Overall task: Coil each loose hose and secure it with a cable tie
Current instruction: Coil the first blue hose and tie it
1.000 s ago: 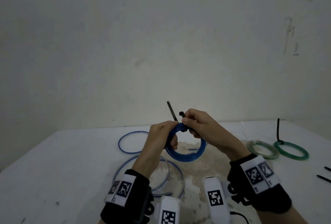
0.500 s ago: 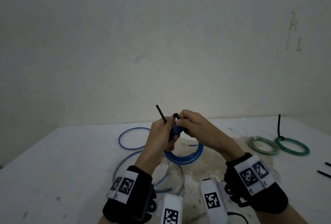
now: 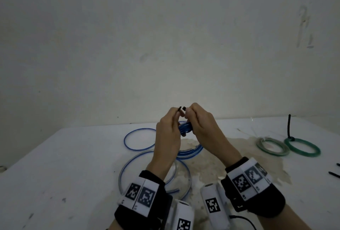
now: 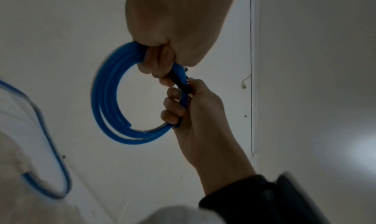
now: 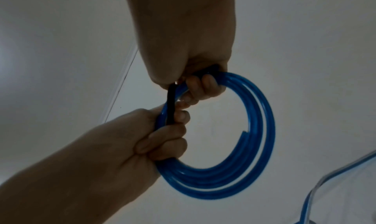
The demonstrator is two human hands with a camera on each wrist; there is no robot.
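Observation:
A blue hose coil [image 3: 185, 128] hangs above the white table [image 3: 64, 165], held between both hands. My left hand [image 3: 168, 128] pinches the tail of a black cable tie [image 3: 180, 108], its other fingers curled round the coil [image 5: 262, 131]. My right hand [image 3: 200, 124] pinches the tie's head beside that tail tip and grips the coil too. In the wrist views the tie [image 4: 180, 81] [image 5: 171, 105] crosses the coil's strands [image 4: 105, 102] between the two fists. Whether the tail has entered the head is hidden by the fingers.
Loose clear-blue hose loops [image 3: 139, 138] lie on the table under and left of my hands. At the right lie a grey-green coil [image 3: 272, 147] and a green coil [image 3: 301, 149] with an upright black tie. Spare black ties [image 3: 334, 174] lie at the right edge. A wall stands close behind.
Both hands have lifted the coil higher. The tie's tail, which stood upright, has been bent over by my left hand until its tip meets the head at my right fingers.

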